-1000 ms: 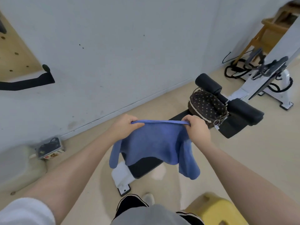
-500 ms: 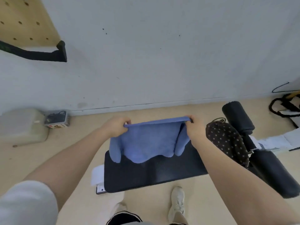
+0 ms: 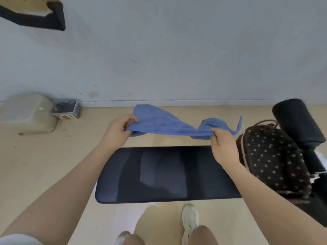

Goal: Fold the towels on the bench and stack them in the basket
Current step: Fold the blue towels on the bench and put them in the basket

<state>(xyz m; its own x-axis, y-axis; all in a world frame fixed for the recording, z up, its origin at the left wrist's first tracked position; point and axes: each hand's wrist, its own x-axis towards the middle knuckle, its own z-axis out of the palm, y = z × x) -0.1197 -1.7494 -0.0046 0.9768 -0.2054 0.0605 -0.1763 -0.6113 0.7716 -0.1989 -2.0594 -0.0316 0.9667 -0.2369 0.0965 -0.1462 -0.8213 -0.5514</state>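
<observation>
A pale grey wall (image 3: 177,50) is seen across the far side, met by a beige floor (image 3: 35,165). A long black padded bench (image 3: 164,174) is laid left to right in the middle, its top bare. At its right end a dark brown fabric basket with pale polka dots (image 3: 276,160) is set, with a black cylindrical foam roller (image 3: 297,122) just beyond it. A blue terry towel (image 3: 168,123) is held in the air above the far edge of the bench, stretched nearly flat between both hands, apart from the bench pad and left of the basket. Its near left corner is pinched by the left hand (image 3: 116,131) between thumb and curled fingers; its near right corner is pinched by the right hand (image 3: 223,147) in the same way, close beside the basket rim. The far edge of the towel is lifted and rippled. At far left a beige rounded plastic container (image 3: 26,112) is seen by the wall, with a small grey box of dark cables (image 3: 66,109) just to its right. A white shoe (image 3: 190,221) is seen on the floor near the bench.
</observation>
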